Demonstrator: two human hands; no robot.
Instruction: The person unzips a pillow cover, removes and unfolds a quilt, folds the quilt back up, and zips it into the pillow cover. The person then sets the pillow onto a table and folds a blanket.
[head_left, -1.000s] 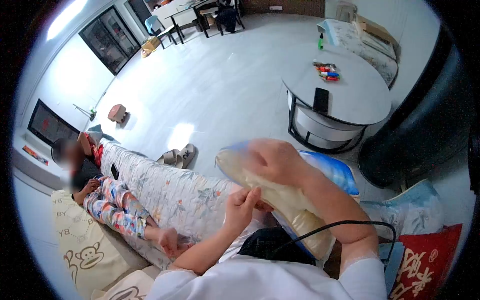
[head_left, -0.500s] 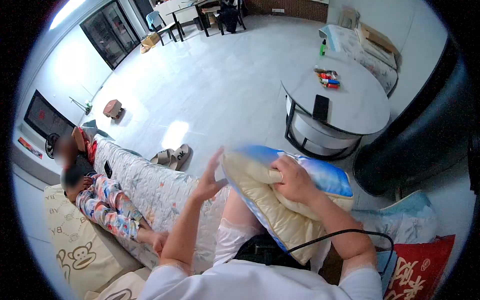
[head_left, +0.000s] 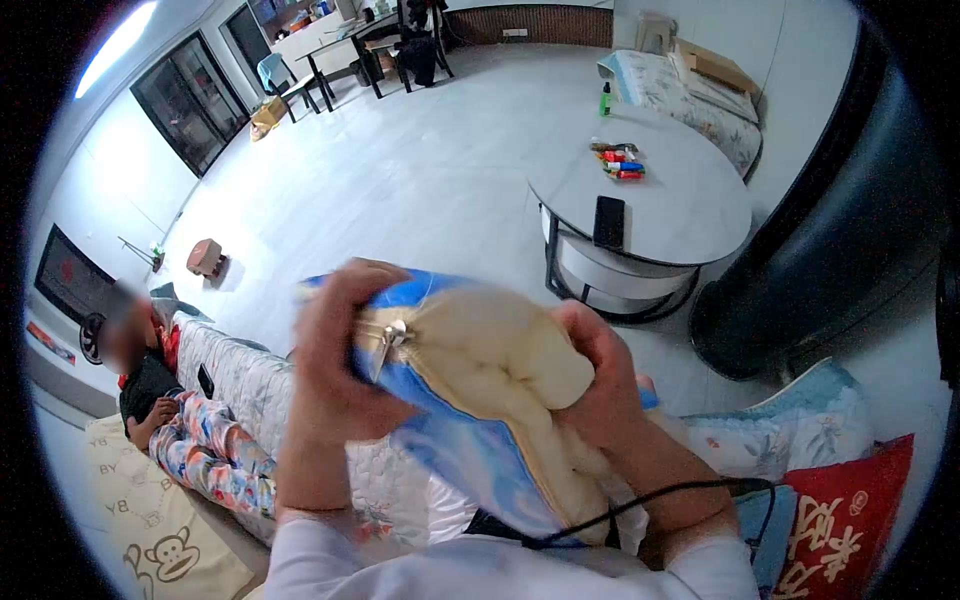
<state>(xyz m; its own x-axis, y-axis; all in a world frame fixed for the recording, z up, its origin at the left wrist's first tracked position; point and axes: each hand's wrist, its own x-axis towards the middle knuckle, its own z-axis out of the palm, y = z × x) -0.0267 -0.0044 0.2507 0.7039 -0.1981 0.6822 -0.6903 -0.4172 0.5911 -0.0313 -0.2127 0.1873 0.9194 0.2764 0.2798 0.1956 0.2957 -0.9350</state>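
I have a soft, puffy thing in front of me, from the middle of my view down toward 6 o'clock. Its blue cover (head_left: 455, 455) is nearest me, and a bit of blue shows at the far edge too. Fat cream padding (head_left: 480, 335) bulges up between the two blue parts. My left grip (head_left: 345, 370), toward 8 o'clock, is a bit blurry and is wrapped around the end of the blue cover. A shiny zip pull (head_left: 395, 335) is just beside it. My right grip (head_left: 608, 385), toward 4 o'clock, is squeezing a lump of the cream padding. A black cord (head_left: 655, 497) goes across my right arm. At 2 o'clock there is a round table (head_left: 690, 200). It has a black phone (head_left: 609, 222) on it, and some little bright things (head_left: 622, 165) too. A red cushion (head_left: 850, 520) with big pale writing is at 4 o'clock. Between 8 and 9 o'clock, a person (head_left: 150, 395) leans back in bright patterned trousers. At 8 o'clock is a cream cloth (head_left: 170, 520) with a monkey face. A small brown stool (head_left: 205, 258) stands on the floor near 9 o'clock.
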